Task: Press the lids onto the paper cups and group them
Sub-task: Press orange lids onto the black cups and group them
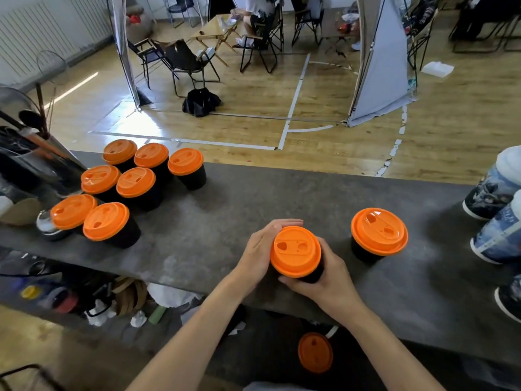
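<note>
A black paper cup with an orange lid [295,251] stands on the grey counter [225,227] in front of me. My left hand [260,251] wraps around its left side, fingers curled over the far rim of the lid. My right hand [324,273] grips the cup's right side and near wall. A second lidded cup [377,232] stands alone just to the right. Several lidded black cups [135,183] are grouped at the counter's left end.
A loose orange lid [315,352] lies below the counter's near edge. Blue patterned cups [496,230] lie at the right end. A holder with dark utensils [31,148] stands at the far left. Folding chairs and seated people fill the room beyond.
</note>
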